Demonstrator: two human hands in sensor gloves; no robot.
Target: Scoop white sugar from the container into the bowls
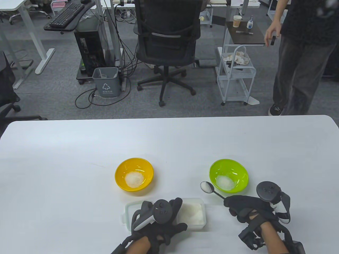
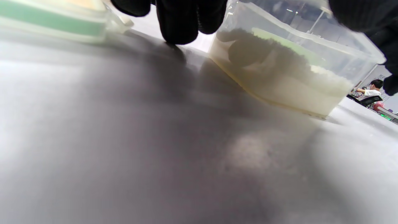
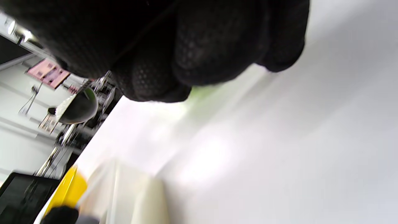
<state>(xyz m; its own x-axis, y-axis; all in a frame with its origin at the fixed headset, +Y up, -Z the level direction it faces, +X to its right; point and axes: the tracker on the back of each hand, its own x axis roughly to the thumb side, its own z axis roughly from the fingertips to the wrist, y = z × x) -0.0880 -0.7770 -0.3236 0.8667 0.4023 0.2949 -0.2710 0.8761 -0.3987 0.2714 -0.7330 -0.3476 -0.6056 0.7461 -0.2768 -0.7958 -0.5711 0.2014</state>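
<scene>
White desk (image 1: 79, 158) carries everything — right hand (image 1: 246, 209) grips the loaded spoon (image 1: 212, 190), bowl pointing up-left, just left of the green bowl (image 1: 229, 175); left hand (image 1: 159, 217) rests on the sugar container (image 1: 192, 214).

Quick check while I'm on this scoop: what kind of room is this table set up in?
Most likely an office or lab workspace, not a kitchen. Beyond the white table stand a black office chair, a desk with a keyboard and computer tower, and a grey recycling bin on carpet.
</scene>
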